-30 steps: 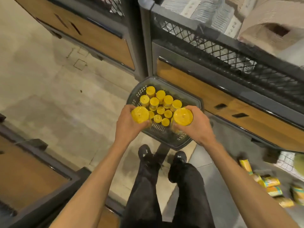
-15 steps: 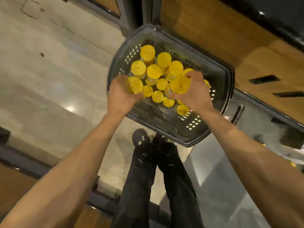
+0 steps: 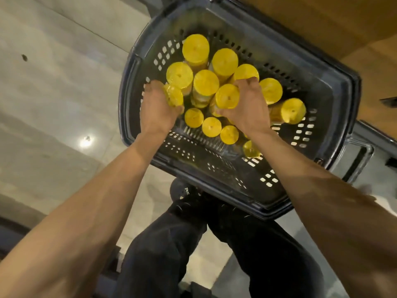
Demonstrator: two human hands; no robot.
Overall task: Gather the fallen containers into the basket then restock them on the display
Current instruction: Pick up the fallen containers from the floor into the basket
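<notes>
A dark perforated plastic basket (image 3: 335, 117) stands on the floor below me, filled with several upright yellow-lidded containers (image 3: 205, 82). My left hand (image 3: 155, 109) grips one yellow-lidded container (image 3: 173, 96) low inside the basket's left side. My right hand (image 3: 249, 106) grips another yellow-lidded container (image 3: 227, 96) in the middle of the basket, among the others. Both hands are down inside the basket's rim.
The wooden front of the display unit (image 3: 311, 20) rises just behind the basket. A folded basket handle (image 3: 358, 162) lies at the right. My shoes (image 3: 184, 194) and dark trousers are directly under the basket's near edge. Pale tiled floor (image 3: 53, 93) spreads left.
I have bent lower, so the basket fills more of the view. Both hands have gone down with their containers from above the basket into it.
</notes>
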